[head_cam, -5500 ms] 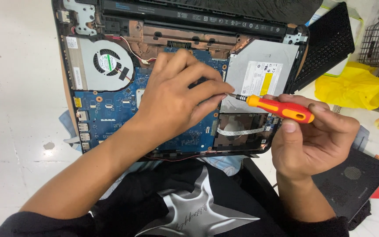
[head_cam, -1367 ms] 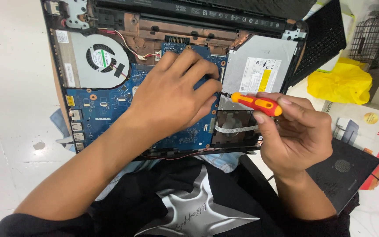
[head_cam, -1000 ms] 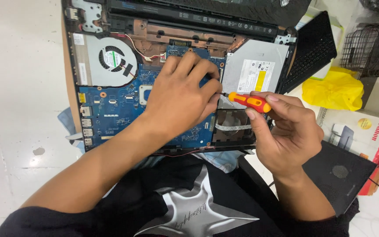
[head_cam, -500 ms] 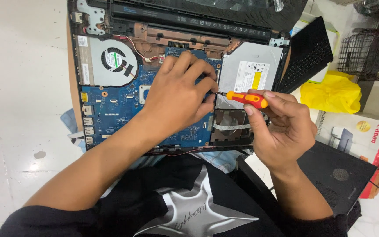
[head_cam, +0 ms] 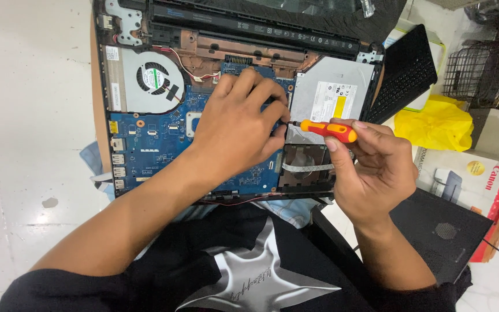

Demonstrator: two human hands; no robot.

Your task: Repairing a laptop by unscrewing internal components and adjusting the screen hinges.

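The opened laptop [head_cam: 145,144] lies before me, motherboard bare. My left hand [head_cam: 238,130] lies flat on it; my right hand [head_cam: 371,167] grips the screwdriver [head_cam: 324,129], tip at a screw beside the drive [head_cam: 333,98]. Board not yet lifted.

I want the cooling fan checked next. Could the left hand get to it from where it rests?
Probably yes. The left hand lies flat on the blue motherboard, and the cooling fan sits uncovered just beside it, with nothing between them. The right hand holds the screwdriver on the far side.
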